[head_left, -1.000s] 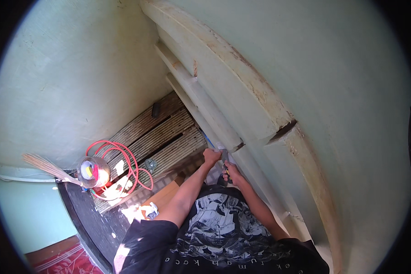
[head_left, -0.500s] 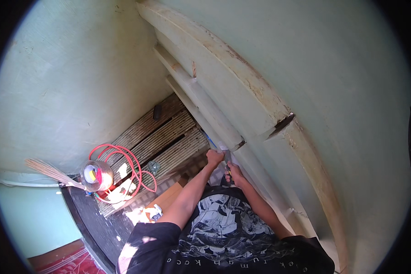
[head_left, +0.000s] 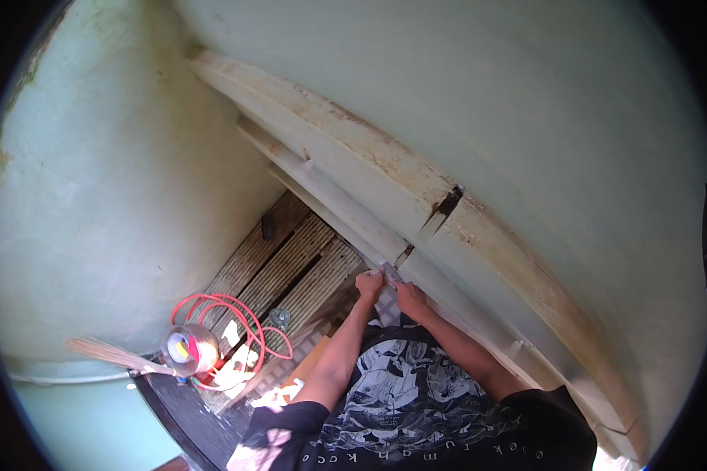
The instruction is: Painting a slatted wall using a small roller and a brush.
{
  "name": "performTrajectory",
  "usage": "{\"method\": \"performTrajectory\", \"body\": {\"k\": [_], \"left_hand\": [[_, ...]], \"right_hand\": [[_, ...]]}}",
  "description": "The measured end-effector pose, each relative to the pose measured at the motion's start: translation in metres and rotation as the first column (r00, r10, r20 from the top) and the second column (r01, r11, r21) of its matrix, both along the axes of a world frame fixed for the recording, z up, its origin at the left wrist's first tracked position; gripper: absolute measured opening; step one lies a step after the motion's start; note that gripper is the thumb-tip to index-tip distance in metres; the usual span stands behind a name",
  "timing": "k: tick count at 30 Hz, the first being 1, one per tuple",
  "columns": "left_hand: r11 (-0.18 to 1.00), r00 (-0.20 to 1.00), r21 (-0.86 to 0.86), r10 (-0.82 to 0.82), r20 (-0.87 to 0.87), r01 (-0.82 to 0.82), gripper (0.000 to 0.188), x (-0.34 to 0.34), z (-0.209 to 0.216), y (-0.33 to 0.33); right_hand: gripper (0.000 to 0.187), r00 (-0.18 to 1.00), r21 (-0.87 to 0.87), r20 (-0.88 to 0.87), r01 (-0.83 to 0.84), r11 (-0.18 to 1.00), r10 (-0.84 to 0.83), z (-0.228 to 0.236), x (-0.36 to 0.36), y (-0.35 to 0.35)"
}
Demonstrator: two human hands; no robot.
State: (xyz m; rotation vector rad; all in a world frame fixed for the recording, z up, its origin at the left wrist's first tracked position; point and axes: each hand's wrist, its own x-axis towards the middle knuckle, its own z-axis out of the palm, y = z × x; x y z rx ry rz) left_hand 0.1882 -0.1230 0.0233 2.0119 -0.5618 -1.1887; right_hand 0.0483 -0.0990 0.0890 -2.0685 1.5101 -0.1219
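My right hand (head_left: 411, 300) is closed around a hand tool with a flat grey blade (head_left: 390, 272). Its handle is hidden in the fingers now; the earlier frame shows it dark with a bit of yellow. Against the blade's left side, my left hand (head_left: 368, 285) is curled into a fist. What that fist grips, if anything, is too small to make out. Both hands are in front of my body, beside the lower pale ledge (head_left: 346, 209) on the wall. A dark gap (head_left: 404, 254) breaks this ledge just above the blade.
A broader, worn ledge (head_left: 353, 133) with a dark notch runs higher along the wall. To the left, a slatted wooden platform (head_left: 239, 263) carries a coiled red hose (head_left: 253, 318), a clear round container (head_left: 190, 349) and a small glass object (head_left: 279, 317). A stick broom (head_left: 118, 355) lies beside them.
The view has turned and shifted. The tool's blade now lies more tilted across the gap between my hands, which are at about the same height, and its handle is less visible.
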Motion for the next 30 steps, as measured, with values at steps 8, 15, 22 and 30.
{"method": "performTrajectory", "body": {"k": [8,15,22,30], "left_hand": [[0.997,0.963,0.004,0.076,-0.259,-0.078,0.027,0.009,-0.044,0.002],[0.998,0.986,0.02,0.055,-0.16,-0.052,0.023,0.012,-0.007,-0.008],[0.995,0.963,-0.002,0.097,-0.253,-0.1,0.022,0.004,-0.002,-0.001],[0.984,0.929,-0.037,0.153,-0.337,-0.176,0.024,0.016,-0.032,0.005]], "right_hand": [[0.032,0.999,-0.081,0.031,0.035,0.996,-0.033,-0.011,0.006,-0.004],[0.037,0.997,-0.009,0.073,-0.008,1.0,0.008,-0.001,0.007,-0.014],[0.044,0.998,0.022,0.025,0.058,0.998,-0.059,0.008,0.014,-0.008],[0.054,0.991,0.04,-0.127,-0.035,0.999,0.039,0.012,0.023,-0.002]]}}
